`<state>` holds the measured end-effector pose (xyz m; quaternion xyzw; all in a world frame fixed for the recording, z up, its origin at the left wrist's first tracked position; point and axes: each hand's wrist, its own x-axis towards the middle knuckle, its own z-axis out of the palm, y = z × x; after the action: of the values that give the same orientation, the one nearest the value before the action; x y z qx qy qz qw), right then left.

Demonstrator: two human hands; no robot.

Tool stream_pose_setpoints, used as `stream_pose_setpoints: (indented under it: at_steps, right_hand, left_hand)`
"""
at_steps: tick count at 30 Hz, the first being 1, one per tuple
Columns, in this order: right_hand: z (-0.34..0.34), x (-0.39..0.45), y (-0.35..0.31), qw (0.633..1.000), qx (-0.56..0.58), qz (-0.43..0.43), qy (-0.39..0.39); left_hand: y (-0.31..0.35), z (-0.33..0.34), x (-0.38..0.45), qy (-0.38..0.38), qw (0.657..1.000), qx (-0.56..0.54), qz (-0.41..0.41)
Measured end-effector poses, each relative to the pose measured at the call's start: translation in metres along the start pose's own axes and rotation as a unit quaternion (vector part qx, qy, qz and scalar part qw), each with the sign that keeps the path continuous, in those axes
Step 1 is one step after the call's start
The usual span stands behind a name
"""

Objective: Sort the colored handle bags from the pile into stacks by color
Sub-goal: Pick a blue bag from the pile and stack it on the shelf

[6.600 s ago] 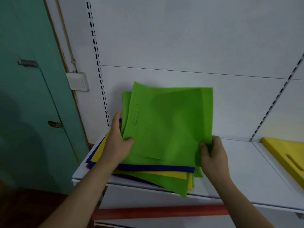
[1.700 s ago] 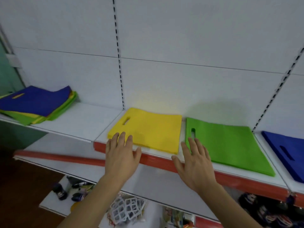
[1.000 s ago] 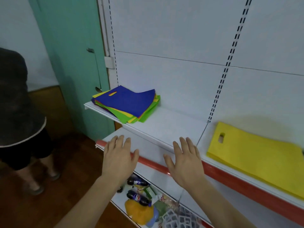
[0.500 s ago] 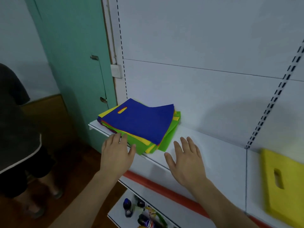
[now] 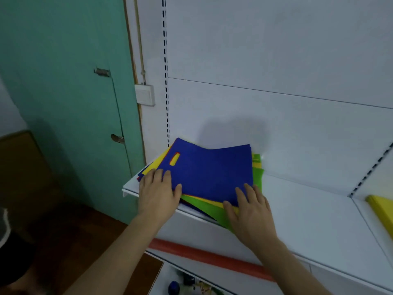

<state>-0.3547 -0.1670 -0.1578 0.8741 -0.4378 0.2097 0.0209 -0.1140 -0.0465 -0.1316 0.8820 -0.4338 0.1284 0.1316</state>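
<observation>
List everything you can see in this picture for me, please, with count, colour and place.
blue bag: one, blue, top of the pile
mixed pile: one, yellow, green, blue and red layers, left end of the shelf
shelf: one, white, against the wall
yellow stack: one, yellow, far right of the shelf
door: one, teal, left
wall switch: one, white, beside the door
left hand: one, flat on the pile's left edge
right hand: one, flat on the pile's near right corner

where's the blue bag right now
The blue bag tops the mixed pile at the white shelf's left end, between the left hand and right hand.
</observation>
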Motion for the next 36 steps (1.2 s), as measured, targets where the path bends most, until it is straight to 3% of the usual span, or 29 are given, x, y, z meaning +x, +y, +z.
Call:
stream_pose_setpoints:
  at_steps: [9, 14, 25, 30, 36]
  right_hand:
    - [0.006, 0.026, -0.016, 0.996, -0.043, 0.064, -0.033]
    - [0.022, 0.036, -0.013, 0.994, -0.058, 0.042, -0.086]
    - [0.040, 0.026, -0.017, 0.997, -0.044, 0.044, -0.051]
    - [0.041, 0.025, -0.017, 0.997, -0.035, 0.045, -0.046]
    - [0.039, 0.026, -0.015, 0.998, -0.002, 0.045, -0.035]
  left_hand:
    - [-0.015, 0.027, 0.036, -0.007, 1.000, -0.004, 0.012]
    - [-0.008, 0.033, 0.031, -0.013, 0.999, 0.034, 0.027]
    - [0.006, 0.033, 0.026, 0.006, 0.994, 0.048, 0.094]
    - [0.024, 0.023, 0.027, 0.012, 0.987, -0.106, 0.124]
    - [0.042, -0.001, 0.030, -0.008, 0.933, -0.345, 0.100]
